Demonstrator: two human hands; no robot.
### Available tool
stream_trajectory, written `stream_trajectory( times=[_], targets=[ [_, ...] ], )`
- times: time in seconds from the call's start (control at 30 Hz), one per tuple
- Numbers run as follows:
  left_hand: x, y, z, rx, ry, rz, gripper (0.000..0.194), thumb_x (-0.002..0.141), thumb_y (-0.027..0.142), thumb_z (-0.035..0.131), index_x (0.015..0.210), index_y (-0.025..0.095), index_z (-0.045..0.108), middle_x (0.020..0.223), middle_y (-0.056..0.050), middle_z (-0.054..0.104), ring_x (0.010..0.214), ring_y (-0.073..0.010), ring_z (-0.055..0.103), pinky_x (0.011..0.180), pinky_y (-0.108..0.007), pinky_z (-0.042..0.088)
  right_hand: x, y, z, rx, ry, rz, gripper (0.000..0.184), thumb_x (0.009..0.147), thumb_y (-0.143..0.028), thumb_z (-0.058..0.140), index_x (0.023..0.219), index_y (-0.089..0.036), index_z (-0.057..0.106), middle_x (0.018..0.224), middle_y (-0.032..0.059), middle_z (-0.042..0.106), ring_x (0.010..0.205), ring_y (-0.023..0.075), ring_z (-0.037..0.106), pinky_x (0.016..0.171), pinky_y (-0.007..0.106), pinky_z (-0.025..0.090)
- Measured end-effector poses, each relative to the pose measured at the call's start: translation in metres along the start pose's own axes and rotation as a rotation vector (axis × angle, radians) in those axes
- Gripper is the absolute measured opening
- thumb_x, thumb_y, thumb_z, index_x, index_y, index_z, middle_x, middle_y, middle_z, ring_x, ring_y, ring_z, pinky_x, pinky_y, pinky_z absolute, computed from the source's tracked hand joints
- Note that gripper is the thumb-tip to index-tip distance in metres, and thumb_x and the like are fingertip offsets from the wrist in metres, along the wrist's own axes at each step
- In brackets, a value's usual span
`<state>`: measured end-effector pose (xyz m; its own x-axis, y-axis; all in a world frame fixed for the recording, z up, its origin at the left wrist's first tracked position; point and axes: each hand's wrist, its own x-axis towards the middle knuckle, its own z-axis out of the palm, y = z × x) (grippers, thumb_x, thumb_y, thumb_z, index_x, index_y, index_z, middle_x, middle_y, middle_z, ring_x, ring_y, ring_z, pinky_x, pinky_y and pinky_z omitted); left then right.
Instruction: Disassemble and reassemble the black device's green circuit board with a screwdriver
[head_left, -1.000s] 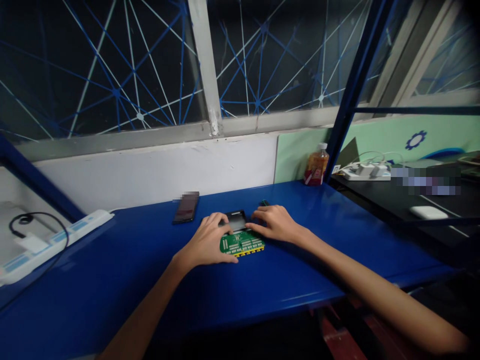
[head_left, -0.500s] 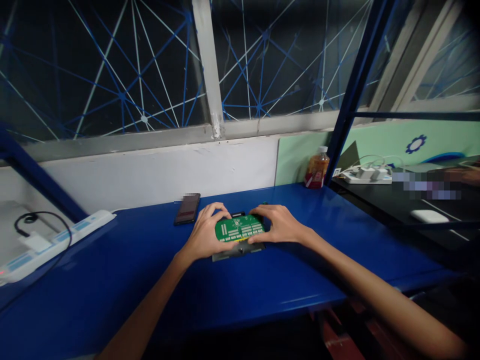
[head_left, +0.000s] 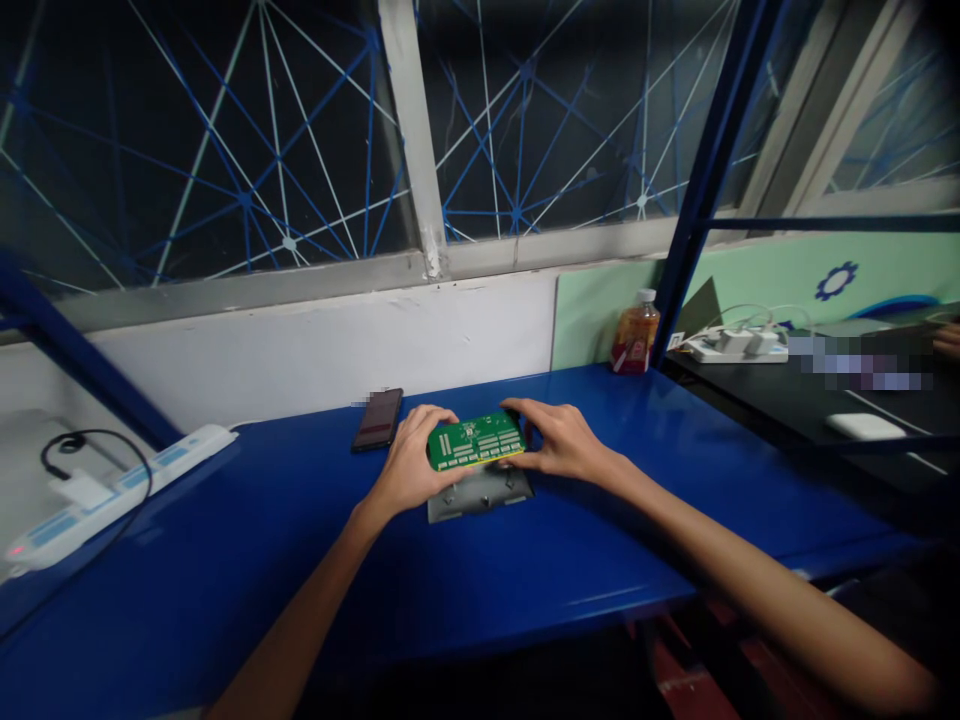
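Between my two hands a green circuit board (head_left: 477, 442) is held up, with a yellow strip along its near edge. My left hand (head_left: 415, 455) grips its left end, thumb at the near edge and fingers at the far one. At the right end, my right hand (head_left: 553, 440) pinches it the same way. Below the board a dark grey plastic case part (head_left: 484, 495) lies on the blue table (head_left: 510, 580); the board hides its far portion.
A phone (head_left: 377, 420) lies behind my left hand. To the left stretches a white power strip (head_left: 124, 495) with a black cable. A drink bottle (head_left: 635, 333) stands at the back right by a blue post. On the black desk beyond are another power strip (head_left: 739, 345) and a person's hand (head_left: 948, 340).
The circuit board has risen out of the dark case part and moved away from me, uncovering the case's near portion. My right hand has closed on the board's right end.
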<state>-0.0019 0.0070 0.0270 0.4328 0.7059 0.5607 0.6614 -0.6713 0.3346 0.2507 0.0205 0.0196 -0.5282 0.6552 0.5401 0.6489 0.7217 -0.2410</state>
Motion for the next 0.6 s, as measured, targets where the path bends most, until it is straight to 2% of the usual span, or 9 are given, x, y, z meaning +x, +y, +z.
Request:
stream_trajectory(
  times=[0.13,0.37,0.6],
  targets=[
    [0.0,-0.001,-0.001,-0.083,-0.027,-0.045,0.048,0.066,0.034,0.073,0.107,0.022,0.051,0.103,-0.005,0.057,0.098,-0.0263,0.054,0.083,-0.041,0.044,0.0,-0.001,-0.001,-0.022,0.019,-0.005,0.06,0.077,-0.053,0.061,0.121,-0.015,0.049,0.095,0.0086,0.067,0.073,0.0177,0.062,0.061,0.028,0.04],
    [0.001,-0.01,-0.004,-0.287,-0.085,-0.119,0.057,0.07,0.033,0.071,0.122,0.024,0.049,0.121,-0.007,0.057,0.107,-0.0258,0.057,0.09,-0.04,0.047,-0.002,0.0,-0.002,-0.018,0.116,-0.032,0.055,0.083,-0.052,0.055,0.124,-0.015,0.047,0.094,0.0075,0.066,0.072,0.016,0.061,0.062,0.027,0.042],
    [0.001,-0.013,-0.002,-0.413,-0.009,-0.161,0.059,0.073,0.032,0.07,0.127,0.022,0.048,0.125,-0.01,0.056,0.108,-0.0269,0.058,0.092,-0.042,0.048,-0.002,0.002,-0.002,0.008,0.144,0.004,0.058,0.082,-0.054,0.056,0.126,-0.017,0.046,0.095,0.0074,0.067,0.071,0.0159,0.062,0.065,0.029,0.043]
  ],
)
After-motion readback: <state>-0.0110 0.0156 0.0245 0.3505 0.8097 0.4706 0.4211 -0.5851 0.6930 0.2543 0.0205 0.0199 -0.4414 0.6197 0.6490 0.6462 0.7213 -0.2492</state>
